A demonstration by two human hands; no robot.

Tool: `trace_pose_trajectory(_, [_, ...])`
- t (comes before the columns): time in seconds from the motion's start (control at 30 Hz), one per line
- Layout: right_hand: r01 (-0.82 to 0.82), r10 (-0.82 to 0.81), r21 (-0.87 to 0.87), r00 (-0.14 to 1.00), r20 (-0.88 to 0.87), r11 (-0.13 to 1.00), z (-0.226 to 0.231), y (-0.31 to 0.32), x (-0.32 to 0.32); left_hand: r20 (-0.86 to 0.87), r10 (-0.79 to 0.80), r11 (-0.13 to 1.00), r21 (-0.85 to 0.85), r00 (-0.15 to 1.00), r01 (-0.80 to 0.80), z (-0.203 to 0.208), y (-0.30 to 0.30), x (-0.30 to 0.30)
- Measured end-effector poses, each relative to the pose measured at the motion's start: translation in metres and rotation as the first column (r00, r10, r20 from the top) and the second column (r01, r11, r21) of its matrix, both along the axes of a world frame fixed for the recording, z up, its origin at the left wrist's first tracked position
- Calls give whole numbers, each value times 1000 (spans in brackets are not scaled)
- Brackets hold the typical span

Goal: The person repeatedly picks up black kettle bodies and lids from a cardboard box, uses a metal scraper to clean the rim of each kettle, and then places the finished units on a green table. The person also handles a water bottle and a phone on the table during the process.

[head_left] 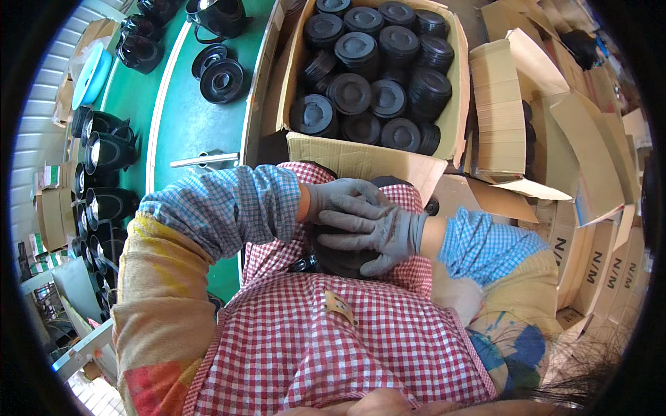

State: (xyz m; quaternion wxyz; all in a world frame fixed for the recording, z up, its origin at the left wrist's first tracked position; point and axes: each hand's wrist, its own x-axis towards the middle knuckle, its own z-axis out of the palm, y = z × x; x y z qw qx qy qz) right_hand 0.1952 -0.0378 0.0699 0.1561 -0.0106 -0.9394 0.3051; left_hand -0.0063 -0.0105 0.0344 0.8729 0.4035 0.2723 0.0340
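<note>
In grey work gloves, my hands overlap above my lap, on a rounded black vessel [340,260]. My right hand [378,236] lies on its top with the fingers stretched toward the left. My left hand [336,197] rests at the far side, its fingers pointing right and partly covered by the right hand. A glossy black part [303,264] shows beside the vessel on the left. The hands hide most of the vessel, so its exact kind cannot be told. Red-checked apron cloth [326,305] surrounds it.
Ahead stands a carton [368,156] filled with stacked round black lids [357,52]. On the left, a green worktable [191,132] bears black jugs [107,152], two round black parts [222,80] and a metal bar [205,160]. Open cartons [496,111] crowd the right; a turquoise basin [91,75] stands far left.
</note>
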Motion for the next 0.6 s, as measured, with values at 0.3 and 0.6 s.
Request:
trace_pose_trajectory(0.3, [383, -392, 117, 918, 64, 916, 17, -56, -36, -467, -466, 452, 604, 751, 656, 18, 26, 61])
trace_pose_trajectory(0.6, [822, -923, -434, 377, -71, 369, -2, 15, 37, -458, 356, 754, 656, 814, 39, 46, 28, -30])
